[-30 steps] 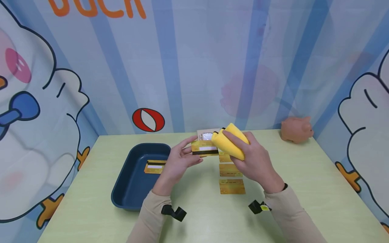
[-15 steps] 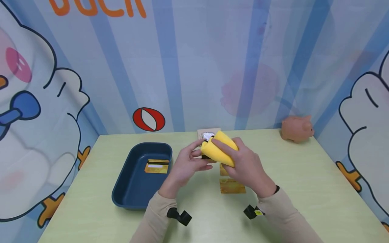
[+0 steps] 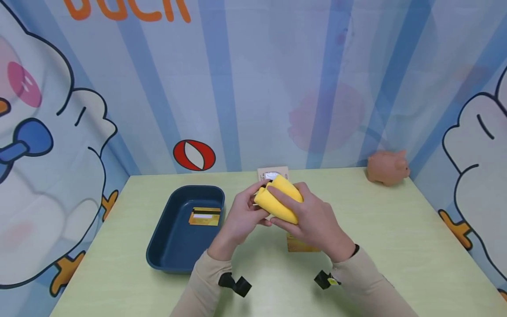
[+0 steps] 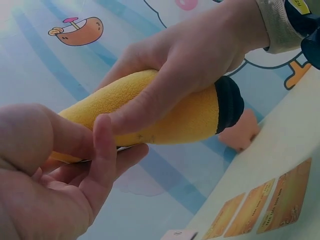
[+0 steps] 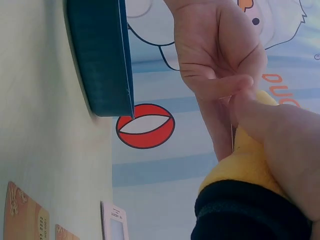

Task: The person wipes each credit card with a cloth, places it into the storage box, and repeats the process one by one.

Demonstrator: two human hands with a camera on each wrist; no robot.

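Note:
My right hand [image 3: 317, 215] grips a folded yellow cloth [image 3: 279, 200] with black edging [image 4: 229, 105] and presses it over a gold bank card. My left hand [image 3: 243, 215] pinches that card from the other side; only a thin edge shows in the wrist views, the rest lies behind cloth and fingers. Both hands are raised above the table and meet at the cloth. On the table, one gold bank card [image 3: 301, 244] is partly covered by my right hand; the left wrist view shows more in a row, including another bank card [image 4: 252, 207].
A dark blue tray [image 3: 158, 246] stands left of my left arm, with a gold bank card [image 3: 204, 216] inside, stripe side up. At the table's back edge is a pale small box [image 3: 273, 171]. A pink toy pig [image 3: 387, 168] stands at the back right corner.
My right hand has moved left and slightly down with the cloth, which now covers the bank card in my left hand. My left hand has shifted slightly right. The tray is unmoved.

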